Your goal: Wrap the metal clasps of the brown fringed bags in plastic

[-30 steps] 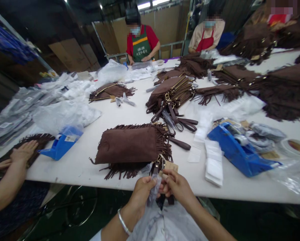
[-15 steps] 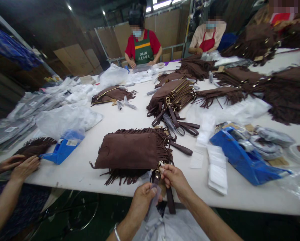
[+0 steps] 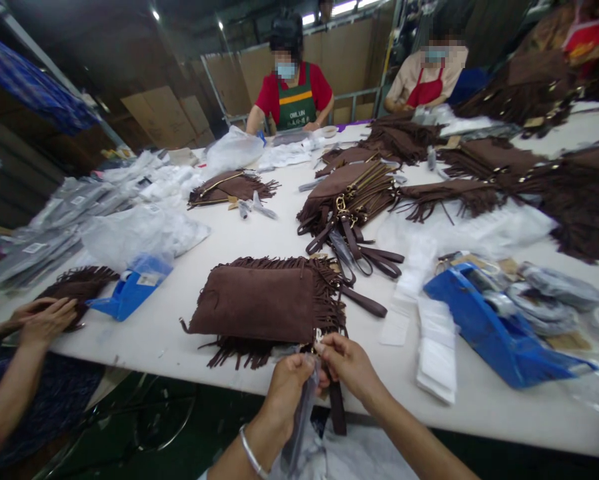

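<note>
"What is the left hand (image 3: 288, 387) doing?"

"It's pinching a clear plastic sleeve (image 3: 299, 421) between thumb and curled fingers, and the sleeve is hanging down below it."

"And the right hand (image 3: 348, 365)?"

"Its thumb and forefinger are pinching together at a small white piece (image 3: 318, 335), which is too small for me to identify."

"Where is the brown fringed bag (image 3: 259, 303)?"

"It's lying on the white worktop (image 3: 174, 327), just beyond the 2 hands, its near right corner sitting by the right hand's fingertips. A dark strap (image 3: 337, 408) is hanging below them."

"And farther right?"

"White slips (image 3: 436, 350) are lying beside a blue tape dispenser (image 3: 499, 340)."
</note>
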`<state>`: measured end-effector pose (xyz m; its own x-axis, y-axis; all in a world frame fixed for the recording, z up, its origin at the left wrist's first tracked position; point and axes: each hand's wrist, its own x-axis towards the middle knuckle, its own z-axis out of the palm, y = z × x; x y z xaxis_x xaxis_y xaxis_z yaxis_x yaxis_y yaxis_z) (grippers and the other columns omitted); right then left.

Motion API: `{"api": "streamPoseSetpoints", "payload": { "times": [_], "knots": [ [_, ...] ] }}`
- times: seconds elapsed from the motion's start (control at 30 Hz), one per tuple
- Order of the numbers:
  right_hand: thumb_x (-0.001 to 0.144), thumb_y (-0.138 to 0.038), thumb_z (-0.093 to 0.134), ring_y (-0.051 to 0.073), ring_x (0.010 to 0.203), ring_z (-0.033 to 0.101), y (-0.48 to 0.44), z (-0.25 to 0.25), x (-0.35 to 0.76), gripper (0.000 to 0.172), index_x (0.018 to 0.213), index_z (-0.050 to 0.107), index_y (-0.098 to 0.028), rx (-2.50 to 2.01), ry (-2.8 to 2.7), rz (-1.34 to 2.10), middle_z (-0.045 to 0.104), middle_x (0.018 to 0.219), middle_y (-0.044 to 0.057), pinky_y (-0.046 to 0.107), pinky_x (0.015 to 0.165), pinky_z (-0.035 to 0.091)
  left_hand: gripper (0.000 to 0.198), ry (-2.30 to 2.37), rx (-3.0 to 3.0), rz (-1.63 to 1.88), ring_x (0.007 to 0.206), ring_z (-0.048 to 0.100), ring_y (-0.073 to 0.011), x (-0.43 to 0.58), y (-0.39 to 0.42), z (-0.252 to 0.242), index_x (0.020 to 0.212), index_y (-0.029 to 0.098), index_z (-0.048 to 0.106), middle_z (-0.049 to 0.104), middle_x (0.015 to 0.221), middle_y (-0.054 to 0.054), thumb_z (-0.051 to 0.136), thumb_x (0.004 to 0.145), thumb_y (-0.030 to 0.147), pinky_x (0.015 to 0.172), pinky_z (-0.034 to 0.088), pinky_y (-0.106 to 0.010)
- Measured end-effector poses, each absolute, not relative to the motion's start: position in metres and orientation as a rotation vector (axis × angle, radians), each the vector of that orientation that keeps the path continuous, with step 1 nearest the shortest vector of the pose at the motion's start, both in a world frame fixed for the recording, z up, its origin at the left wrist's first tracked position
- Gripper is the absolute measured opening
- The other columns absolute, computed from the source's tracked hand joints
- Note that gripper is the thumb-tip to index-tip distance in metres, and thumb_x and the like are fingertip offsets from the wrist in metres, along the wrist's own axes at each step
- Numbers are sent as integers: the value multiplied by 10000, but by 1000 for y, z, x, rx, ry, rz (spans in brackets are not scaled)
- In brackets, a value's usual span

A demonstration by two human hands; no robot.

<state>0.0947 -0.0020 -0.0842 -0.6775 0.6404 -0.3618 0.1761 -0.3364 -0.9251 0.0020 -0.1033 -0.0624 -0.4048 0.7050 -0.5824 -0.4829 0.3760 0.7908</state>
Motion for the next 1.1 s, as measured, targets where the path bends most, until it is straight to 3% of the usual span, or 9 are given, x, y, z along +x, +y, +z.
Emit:
{"api": "streamPoseSetpoints", "payload": {
  "times": [0.1,0.23,0.5,0.67,0.8,1.1],
  "knots": [
    [742,-496,645,89,421,462,0,-85,84,334,841,543,-193,-1087,-1524,1995,533,550,-64,206,412,354,306,1622,300,1242,545,530,-125,-7,-119,-61,752,128,647,672,652,-61,647,765,434,568,377,-241],
    [712,-452,680,88,409,458,-12,-87,67,336,723,448,-208,-1064,-1440,2085,516,492,-71,203,416,346,294,1684,405,1162,546,517,-129,-22,-148,-57,698,129,632,670,620,-59,649,766,415,597,375,-254],
    [690,-406,690,86,430,462,-27,-88,61,309,725,461,-203,-1081,-1438,2174,526,527,-65,213,439,358,374,1590,198,1273,728,636,-197,-12,-156,-65,946,127,648,707,764,-71,659,761,452,682,451,-287],
    [755,-373,616,128,505,511,-23,-89,63,217,723,473,-213,-1039,-1759,1858,542,575,-44,243,491,379,415,1487,232,1297,761,642,-199,-16,-158,-62,1013,124,643,710,813,-90,656,775,464,702,465,-290],
    [810,-351,561,142,527,495,-32,-89,66,209,697,437,-226,-1012,-2060,1544,528,573,-37,251,514,323,400,1459,229,1299,724,634,-195,-24,-169,-53,937,116,658,706,790,-106,664,769,479,681,463,-288],
    [836,-330,515,148,543,486,-42,-92,69,194,720,391,-236,-982,-2182,1447,497,587,-39,252,529,303,402,1398,114,1317,768,668,-223,-25,-165,-58,902,105,676,714,830,-126,694,745,475,700,491,-304]
  ]
}}
